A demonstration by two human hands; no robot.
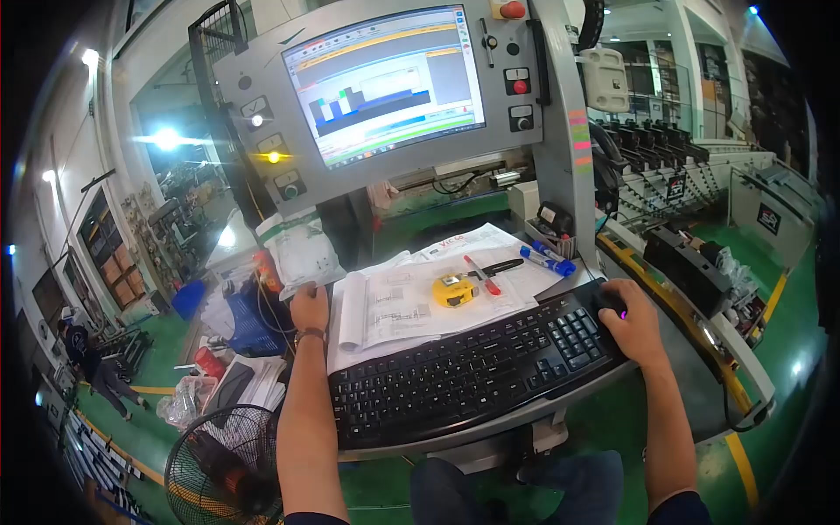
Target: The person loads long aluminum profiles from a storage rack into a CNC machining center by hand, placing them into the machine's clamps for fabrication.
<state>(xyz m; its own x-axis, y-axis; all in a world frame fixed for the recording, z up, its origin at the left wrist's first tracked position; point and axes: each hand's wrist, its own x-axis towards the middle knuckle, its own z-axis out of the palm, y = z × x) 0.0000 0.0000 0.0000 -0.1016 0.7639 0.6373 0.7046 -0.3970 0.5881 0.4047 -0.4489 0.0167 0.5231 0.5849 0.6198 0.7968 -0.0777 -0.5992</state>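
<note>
My right hand [632,319] rests over a dark computer mouse [608,300] with a small purple light, just right of the black keyboard [472,367]. My left hand [310,308] is closed at the left edge of the papers [385,306], below a white plastic bag [299,249]; whatever its fingers hold, if anything, is hidden. On the papers lie a yellow tape measure [454,291], a red pen [482,275] and a black pen. Blue markers [549,259] lie at the papers' right edge. Above them is a lit monitor [385,87] in a grey control panel.
A black fan [223,464] stands at the lower left, near a blue basket [258,324] and a red can [209,362]. A person [92,359] walks at the far left. Machinery with a yellow-edged rail [674,306] stands on the right.
</note>
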